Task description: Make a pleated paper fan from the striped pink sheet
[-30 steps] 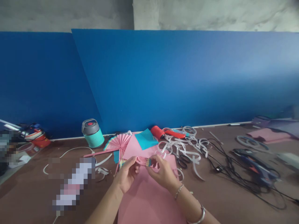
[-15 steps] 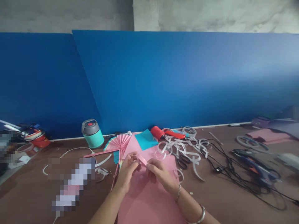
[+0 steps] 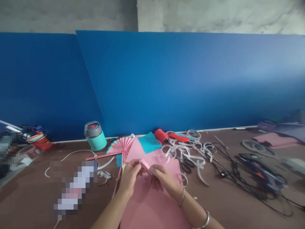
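Note:
Between my two hands is a small folded strip of pink paper point(image 3: 145, 164). My left hand point(image 3: 130, 176) pinches its left end with thumb and fingers. At its right end, my right hand point(image 3: 164, 179) grips it, with the lower fingers curled underneath. Both hands are above a large pink paper sheet point(image 3: 154, 210) on the table. A turquoise paper square point(image 3: 149, 142) lies on the far part of the pink paper. To the left of it rests a pleated pink paper fan point(image 3: 122, 147) with a long folded pink strip.
White curled strips point(image 3: 183, 151) lie right of the sheet, with black-handled scissors point(image 3: 187, 166) and a red cylinder point(image 3: 161, 135). Black cables point(image 3: 234, 175) cross the right side. A turquoise jar point(image 3: 96, 140) stands back left, before a blue panel point(image 3: 166, 79).
Both hands keep hold of the pink strip. My left fingers have shifted slightly down and closed nearer its end, and the strip has tilted a little. The view has moved slightly.

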A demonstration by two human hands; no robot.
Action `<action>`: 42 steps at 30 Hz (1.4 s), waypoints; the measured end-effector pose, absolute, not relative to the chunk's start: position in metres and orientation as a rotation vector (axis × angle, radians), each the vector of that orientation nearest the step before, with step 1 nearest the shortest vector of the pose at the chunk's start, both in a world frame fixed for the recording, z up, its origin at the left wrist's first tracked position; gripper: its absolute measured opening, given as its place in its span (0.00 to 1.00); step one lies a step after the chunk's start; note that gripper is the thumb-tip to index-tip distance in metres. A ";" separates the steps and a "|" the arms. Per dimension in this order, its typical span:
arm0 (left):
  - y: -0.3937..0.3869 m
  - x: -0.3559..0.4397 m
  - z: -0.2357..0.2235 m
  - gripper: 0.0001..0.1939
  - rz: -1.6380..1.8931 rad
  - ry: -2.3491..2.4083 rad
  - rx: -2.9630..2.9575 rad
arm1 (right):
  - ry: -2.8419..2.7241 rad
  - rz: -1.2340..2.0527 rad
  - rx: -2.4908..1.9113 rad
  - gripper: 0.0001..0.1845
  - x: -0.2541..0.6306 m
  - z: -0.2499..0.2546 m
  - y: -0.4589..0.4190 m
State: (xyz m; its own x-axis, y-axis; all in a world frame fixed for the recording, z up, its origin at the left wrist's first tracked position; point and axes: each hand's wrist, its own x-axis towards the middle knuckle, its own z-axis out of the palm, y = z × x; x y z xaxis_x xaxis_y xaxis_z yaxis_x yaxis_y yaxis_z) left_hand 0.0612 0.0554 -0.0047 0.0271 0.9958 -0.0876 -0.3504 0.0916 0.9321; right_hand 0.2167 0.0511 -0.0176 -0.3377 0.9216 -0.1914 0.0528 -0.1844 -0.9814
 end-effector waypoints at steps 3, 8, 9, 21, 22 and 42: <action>0.055 0.062 -0.005 0.09 1.282 0.946 0.835 | -1.367 1.602 -1.177 0.16 0.217 -0.019 0.052; 0.054 0.060 -0.006 0.12 1.241 0.926 0.797 | -1.375 1.609 -1.157 0.17 0.219 -0.024 0.054; 0.054 0.060 -0.006 0.11 1.236 0.935 0.798 | -1.374 1.616 -1.158 0.16 0.219 -0.024 0.054; 0.056 0.062 -0.008 0.12 1.280 1.048 0.844 | -1.393 1.629 -1.203 0.16 0.217 -0.017 0.053; 0.056 0.062 -0.007 0.12 1.270 1.048 0.852 | -1.391 1.622 -1.201 0.17 0.217 -0.017 0.053; 0.055 0.061 -0.012 0.12 1.224 1.181 0.877 | -1.417 1.628 -1.235 0.18 0.215 -0.010 0.051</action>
State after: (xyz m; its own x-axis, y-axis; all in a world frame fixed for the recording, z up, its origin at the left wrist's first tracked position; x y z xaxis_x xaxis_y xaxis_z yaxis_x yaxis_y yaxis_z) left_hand 0.0606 0.0552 -0.0118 -0.0553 0.9804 -0.1892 -0.2246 0.1725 0.9591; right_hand 0.2147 0.0510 -0.0104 -0.3511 0.9061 -0.2360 0.1090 -0.2108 -0.9714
